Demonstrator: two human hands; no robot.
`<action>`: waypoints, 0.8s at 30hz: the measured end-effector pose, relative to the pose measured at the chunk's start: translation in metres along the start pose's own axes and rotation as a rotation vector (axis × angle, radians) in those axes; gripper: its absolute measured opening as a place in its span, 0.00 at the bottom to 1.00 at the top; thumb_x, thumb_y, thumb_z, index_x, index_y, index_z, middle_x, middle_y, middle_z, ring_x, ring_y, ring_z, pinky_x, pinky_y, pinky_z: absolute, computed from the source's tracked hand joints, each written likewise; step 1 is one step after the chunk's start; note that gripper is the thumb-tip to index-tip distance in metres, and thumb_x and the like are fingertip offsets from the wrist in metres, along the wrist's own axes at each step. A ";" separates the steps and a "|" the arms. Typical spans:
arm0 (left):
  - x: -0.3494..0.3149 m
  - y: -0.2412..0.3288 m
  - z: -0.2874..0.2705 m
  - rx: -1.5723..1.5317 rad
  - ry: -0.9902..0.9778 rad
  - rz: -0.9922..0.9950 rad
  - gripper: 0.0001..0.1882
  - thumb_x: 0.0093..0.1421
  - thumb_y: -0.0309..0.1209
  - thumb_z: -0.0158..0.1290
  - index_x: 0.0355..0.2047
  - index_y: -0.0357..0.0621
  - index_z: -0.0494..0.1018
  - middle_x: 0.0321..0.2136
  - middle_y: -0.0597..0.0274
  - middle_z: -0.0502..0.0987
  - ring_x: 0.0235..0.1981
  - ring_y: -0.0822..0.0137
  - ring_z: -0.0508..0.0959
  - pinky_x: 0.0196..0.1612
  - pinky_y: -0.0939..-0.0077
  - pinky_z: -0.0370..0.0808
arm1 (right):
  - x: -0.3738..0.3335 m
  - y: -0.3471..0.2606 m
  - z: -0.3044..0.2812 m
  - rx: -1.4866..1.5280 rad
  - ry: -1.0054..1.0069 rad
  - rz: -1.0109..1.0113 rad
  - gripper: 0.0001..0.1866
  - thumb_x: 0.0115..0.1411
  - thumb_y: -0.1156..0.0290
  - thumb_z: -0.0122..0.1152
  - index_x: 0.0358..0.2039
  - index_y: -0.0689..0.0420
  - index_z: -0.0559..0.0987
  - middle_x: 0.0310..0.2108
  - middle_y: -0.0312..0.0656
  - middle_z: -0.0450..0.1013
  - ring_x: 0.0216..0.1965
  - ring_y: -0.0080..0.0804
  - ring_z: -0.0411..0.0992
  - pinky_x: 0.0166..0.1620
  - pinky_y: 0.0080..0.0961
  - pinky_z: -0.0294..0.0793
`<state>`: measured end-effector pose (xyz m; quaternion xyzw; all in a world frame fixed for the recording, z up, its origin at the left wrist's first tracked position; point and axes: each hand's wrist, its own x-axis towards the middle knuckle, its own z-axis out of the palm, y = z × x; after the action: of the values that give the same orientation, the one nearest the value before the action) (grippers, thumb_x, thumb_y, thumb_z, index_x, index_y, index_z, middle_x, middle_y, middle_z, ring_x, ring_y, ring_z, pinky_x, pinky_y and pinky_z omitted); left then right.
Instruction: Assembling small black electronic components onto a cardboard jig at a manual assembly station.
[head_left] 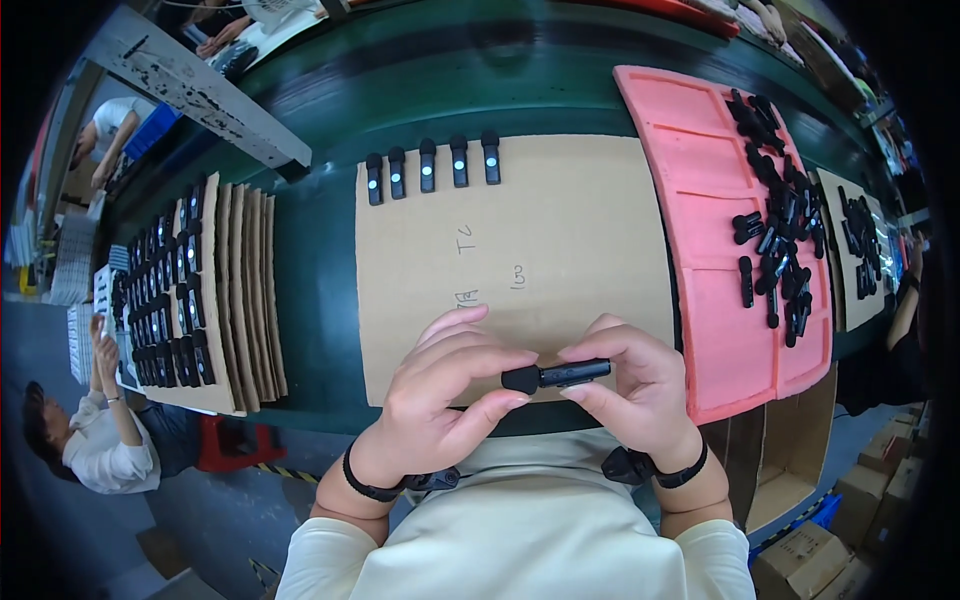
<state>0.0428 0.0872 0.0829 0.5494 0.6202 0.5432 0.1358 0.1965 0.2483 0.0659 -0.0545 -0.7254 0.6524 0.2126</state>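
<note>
Above the near edge of a cardboard sheet (pixel 590 240), I hold a small black clip-on microphone (pixel 572 374) sideways between both hands. My left hand (pixel 440 390) pinches its rounded, foam-like end between thumb and forefinger. At the other end, my right hand (pixel 640 385) grips the slim body with thumb and fingertips. Several similar black microphones (pixel 428 170) stand in a row along the sheet's far left edge, each with a pale round dot. Handwritten marks show on the bare cardboard.
To the right, a pink tray (pixel 700 240) holds a loose pile of black microphones (pixel 785 225). Stacked cardboard sheets (pixel 240 300) at left carry rows of them. A metal post (pixel 210 95) rises at far left. A co-worker (pixel 105 440) is at the left.
</note>
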 end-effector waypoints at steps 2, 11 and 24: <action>0.000 -0.004 0.001 0.007 0.010 0.012 0.10 0.55 0.28 0.61 0.36 0.37 0.77 0.30 0.56 0.80 0.34 0.59 0.80 0.58 0.47 0.66 | -0.002 0.001 0.005 0.077 0.027 0.056 0.11 0.55 0.79 0.67 0.40 0.64 0.79 0.34 0.40 0.75 0.35 0.23 0.73 0.40 0.21 0.73; -0.004 -0.010 0.005 0.183 0.029 0.108 0.10 0.53 0.25 0.62 0.36 0.39 0.78 0.29 0.59 0.79 0.33 0.60 0.79 0.56 0.50 0.67 | -0.004 0.009 0.007 0.046 0.060 0.059 0.13 0.51 0.78 0.69 0.39 0.62 0.81 0.31 0.39 0.77 0.30 0.27 0.72 0.33 0.21 0.71; -0.002 -0.005 0.009 0.036 0.013 0.018 0.15 0.50 0.25 0.64 0.38 0.37 0.77 0.32 0.58 0.80 0.34 0.59 0.79 0.57 0.51 0.67 | -0.001 0.007 0.005 -0.167 0.027 -0.181 0.15 0.50 0.79 0.70 0.40 0.61 0.79 0.33 0.40 0.77 0.30 0.30 0.69 0.35 0.24 0.67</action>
<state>0.0475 0.0912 0.0747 0.5538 0.6257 0.5368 0.1171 0.1943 0.2442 0.0581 -0.0152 -0.7762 0.5671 0.2751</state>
